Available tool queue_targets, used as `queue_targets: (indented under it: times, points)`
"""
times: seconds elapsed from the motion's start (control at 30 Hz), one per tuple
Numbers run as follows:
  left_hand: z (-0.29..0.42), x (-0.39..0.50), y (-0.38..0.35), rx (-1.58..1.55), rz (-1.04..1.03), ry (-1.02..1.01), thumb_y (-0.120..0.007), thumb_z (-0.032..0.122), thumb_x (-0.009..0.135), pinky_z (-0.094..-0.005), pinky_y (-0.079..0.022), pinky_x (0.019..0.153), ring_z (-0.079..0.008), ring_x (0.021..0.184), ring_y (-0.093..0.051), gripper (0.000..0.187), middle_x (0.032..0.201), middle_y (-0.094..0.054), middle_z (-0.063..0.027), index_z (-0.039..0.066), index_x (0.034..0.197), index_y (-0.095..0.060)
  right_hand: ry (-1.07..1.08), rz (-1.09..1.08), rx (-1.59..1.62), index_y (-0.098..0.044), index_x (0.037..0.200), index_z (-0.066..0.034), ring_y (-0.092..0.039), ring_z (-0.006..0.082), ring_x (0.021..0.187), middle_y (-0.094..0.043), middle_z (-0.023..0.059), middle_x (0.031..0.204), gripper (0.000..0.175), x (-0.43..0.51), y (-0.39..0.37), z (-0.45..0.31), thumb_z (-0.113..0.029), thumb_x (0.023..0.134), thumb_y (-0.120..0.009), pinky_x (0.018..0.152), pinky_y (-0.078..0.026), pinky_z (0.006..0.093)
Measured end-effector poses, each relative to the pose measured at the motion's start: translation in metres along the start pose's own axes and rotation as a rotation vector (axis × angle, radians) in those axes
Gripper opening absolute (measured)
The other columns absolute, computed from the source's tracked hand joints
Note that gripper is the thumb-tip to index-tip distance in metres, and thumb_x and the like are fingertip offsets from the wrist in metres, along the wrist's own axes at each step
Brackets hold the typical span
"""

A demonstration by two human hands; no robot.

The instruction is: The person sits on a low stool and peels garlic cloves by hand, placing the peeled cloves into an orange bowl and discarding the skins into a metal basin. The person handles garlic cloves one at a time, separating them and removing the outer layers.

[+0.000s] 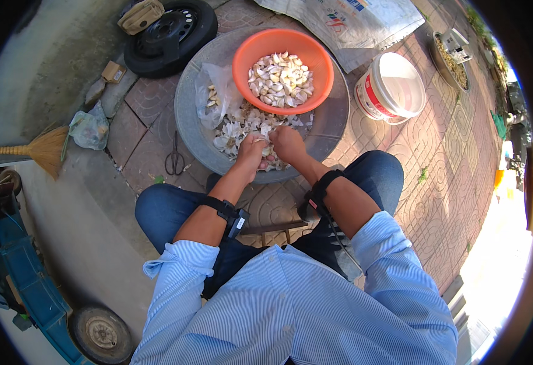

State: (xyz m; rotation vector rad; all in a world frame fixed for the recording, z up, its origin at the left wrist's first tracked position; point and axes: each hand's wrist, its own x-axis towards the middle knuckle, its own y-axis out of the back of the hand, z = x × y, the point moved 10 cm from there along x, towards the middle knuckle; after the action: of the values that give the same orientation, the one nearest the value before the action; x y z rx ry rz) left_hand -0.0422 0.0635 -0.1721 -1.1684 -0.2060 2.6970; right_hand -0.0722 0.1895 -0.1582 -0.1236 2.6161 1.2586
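My left hand holds a piece of garlic, partly hidden by the fingers. Curled against the same garlic from the other side is my right hand; its fingertips are mostly out of sight. Both hands are over a wide metal basin, above loose papery garlic skins. An orange plastic bowl full of separated garlic cloves sits in the far part of the basin. Left of the bowl, a clear plastic bag contains a few cloves.
A white bucket stands right of the basin, near a woven sack. On the left are black-handled scissors, a straw hand broom, a tied plastic bag and a car wheel. A pan lies far right.
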Motion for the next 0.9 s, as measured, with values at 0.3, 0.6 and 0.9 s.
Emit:
queue_targets:
  times: [0.3,0.6,0.9]
  points:
    - [-0.036,0.026,0.004,-0.248,-0.024,0.252,-0.052,0.034,0.096,-0.0312,-0.042,0.052,-0.0192,0.068,-0.064,0.028,0.087,-0.067,-0.0064,0.010,0.106,-0.064,-0.403,-0.175,0.769,-0.063,0.081,-0.0029,-0.057,0.0177,0.054,-0.059,0.0065,0.067,0.032,0.000,-0.063,0.066,-0.030,0.097,-0.066,0.044,-0.043,0.0351]
    - [-0.049,0.039,0.014,-0.201,0.049,0.235,-0.048,0.033,0.096,-0.0303,-0.039,0.048,-0.0203,0.065,-0.064,0.031,0.083,-0.066,-0.0075,0.007,0.102,-0.064,-0.286,-0.062,0.434,-0.065,0.088,0.0002,-0.068,0.0321,0.068,-0.069,0.0181,0.076,0.031,0.008,-0.044,0.055,-0.030,0.090,-0.072,0.061,-0.053,0.0440]
    - [-0.034,0.031,0.025,-0.298,0.154,0.176,-0.051,0.033,0.098,-0.0309,-0.042,0.050,-0.0206,0.071,-0.065,0.031,0.089,-0.066,-0.0077,0.008,0.109,-0.066,-0.257,0.101,-0.087,-0.071,0.111,-0.0050,-0.069,0.0441,0.097,-0.072,0.0228,0.100,0.029,0.004,-0.020,0.081,-0.027,0.092,-0.065,0.085,-0.054,0.0517]
